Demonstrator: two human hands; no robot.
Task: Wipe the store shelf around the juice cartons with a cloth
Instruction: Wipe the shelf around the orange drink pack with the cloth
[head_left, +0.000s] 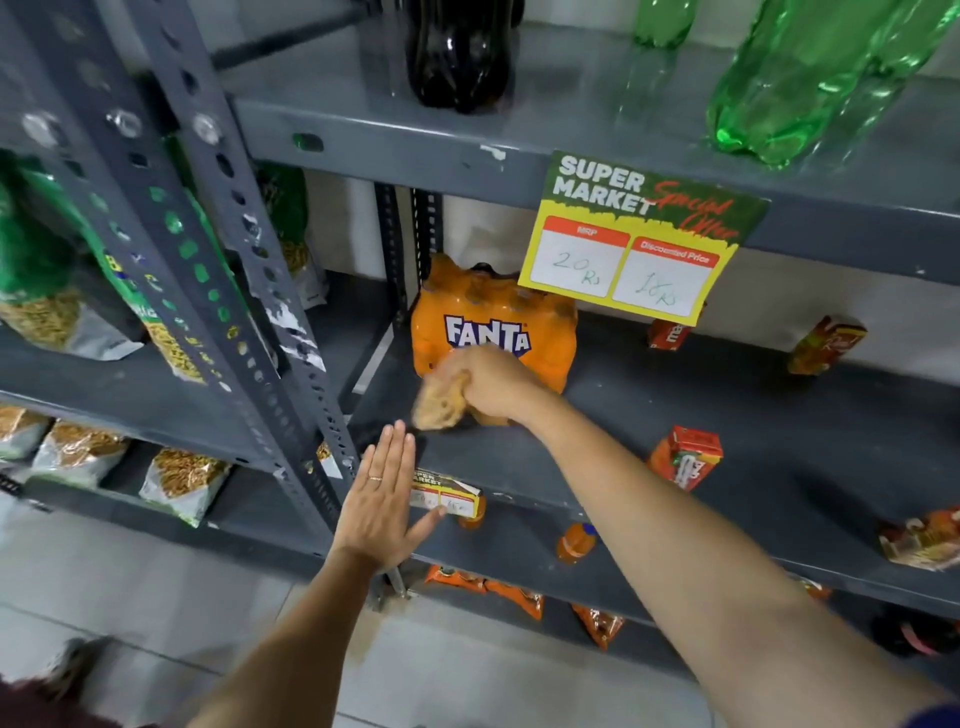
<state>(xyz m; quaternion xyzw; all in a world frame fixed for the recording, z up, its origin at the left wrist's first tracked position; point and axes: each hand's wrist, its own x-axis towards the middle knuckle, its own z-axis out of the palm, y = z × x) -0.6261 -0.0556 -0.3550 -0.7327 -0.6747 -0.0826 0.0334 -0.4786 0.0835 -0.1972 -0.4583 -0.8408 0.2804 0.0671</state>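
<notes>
My right hand (493, 384) is closed around a crumpled tan cloth (439, 402), pressing it on the grey shelf (597, 447) just in front of an orange Fanta pack (493, 317). My left hand (382, 499) is flat with fingers together, resting against the shelf's front edge beside a small price tag (447, 499). Red-orange juice cartons stand apart on the same shelf: one near the front (685, 457), one further back at the right (826, 345), and one at the rear (667, 335) partly hidden by a price sign.
A yellow-green "Super Market" price sign (639, 234) hangs from the shelf above, which holds a dark bottle (457, 52) and green bottles (810, 78). A perforated upright post (249, 249) stands at the left, with snack packs (52, 291) beyond. Another pack (919, 540) lies at the right edge.
</notes>
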